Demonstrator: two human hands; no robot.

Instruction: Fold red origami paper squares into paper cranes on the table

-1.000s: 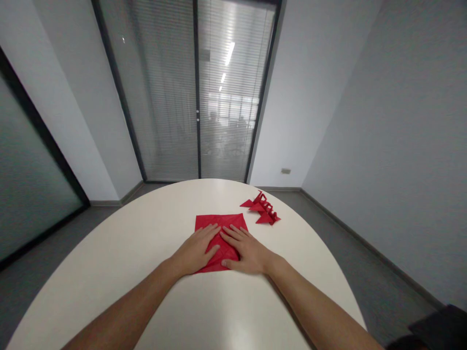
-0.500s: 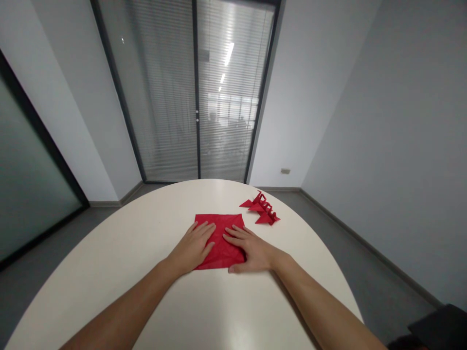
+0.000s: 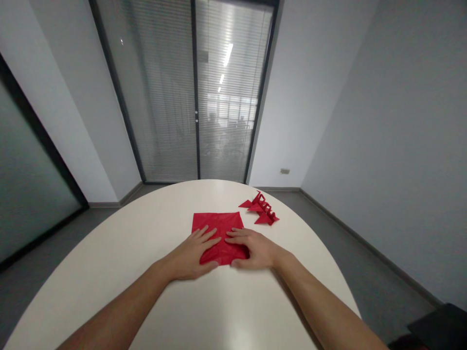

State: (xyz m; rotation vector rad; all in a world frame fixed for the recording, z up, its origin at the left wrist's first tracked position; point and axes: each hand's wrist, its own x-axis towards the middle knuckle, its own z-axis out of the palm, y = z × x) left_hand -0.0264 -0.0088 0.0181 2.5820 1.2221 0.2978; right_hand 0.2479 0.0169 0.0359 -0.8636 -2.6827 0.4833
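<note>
A square sheet of red paper [image 3: 219, 222] with creases across it lies on the white round table [image 3: 153, 223]. My left hand [image 3: 191, 253] rests on its left side, fingers spread and thumb along the near edge. On the right side of the sheet lies my right hand [image 3: 254, 248], its fingers stretched out over the paper and its thumb by the near edge. Both palms face down, and they cover the sheet's near corners. Beyond my right hand sit several folded red paper pieces [image 3: 260, 209], pointed in shape and clustered together.
The curved table edge runs around the work area. Beyond it stand a glass partition with blinds [image 3: 226, 126] and grey walls [image 3: 383, 121], one with a small wall plate [image 3: 285, 171]. A dark object [image 3: 440, 325] shows at the lower right.
My left hand has slid towards me and its thumb has come to the paper's near edge. The right hand's fingers have drawn slightly nearer. The sheet has shifted a little.
</note>
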